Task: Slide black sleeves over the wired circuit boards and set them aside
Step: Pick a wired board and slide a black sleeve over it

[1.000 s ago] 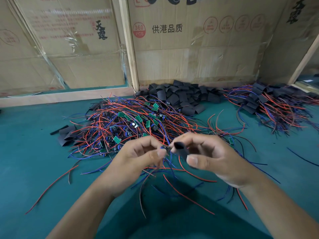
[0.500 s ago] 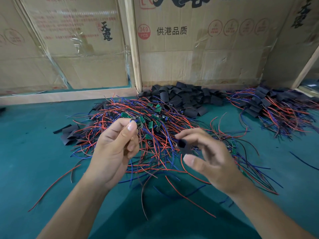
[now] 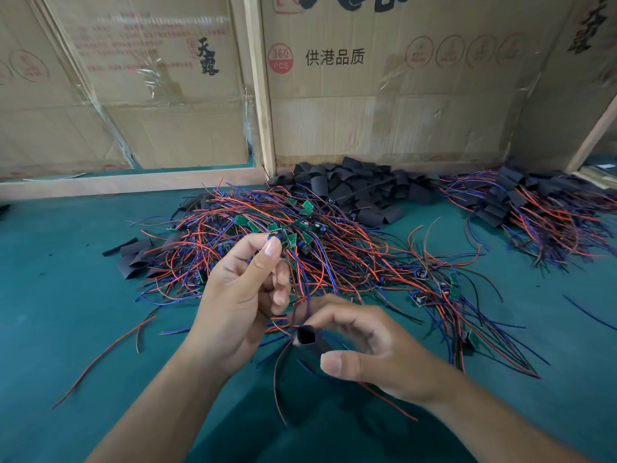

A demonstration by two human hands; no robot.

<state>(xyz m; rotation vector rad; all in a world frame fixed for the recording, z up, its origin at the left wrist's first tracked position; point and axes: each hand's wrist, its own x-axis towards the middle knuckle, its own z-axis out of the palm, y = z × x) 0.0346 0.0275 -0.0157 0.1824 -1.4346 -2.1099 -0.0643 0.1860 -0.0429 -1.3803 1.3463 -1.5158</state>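
L hand (image 3: 243,295) risen – fingers pinch board (image 3: 282,240); R hand (image 3: 374,345) lower, grips sleeve (image 3: 306,335).

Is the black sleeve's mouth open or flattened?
Open: the black sleeve in the right hand shows a dark, squarish hollow end.

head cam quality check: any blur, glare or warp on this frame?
Head view: right hand and the black sleeve it holds are motion-blurred; left hand is sharper. Glare streaks show on the clear tape across the cardboard boxes. Wide-angle warp tilts the wooden post. Even, soft light on the green table, no hard shadows.
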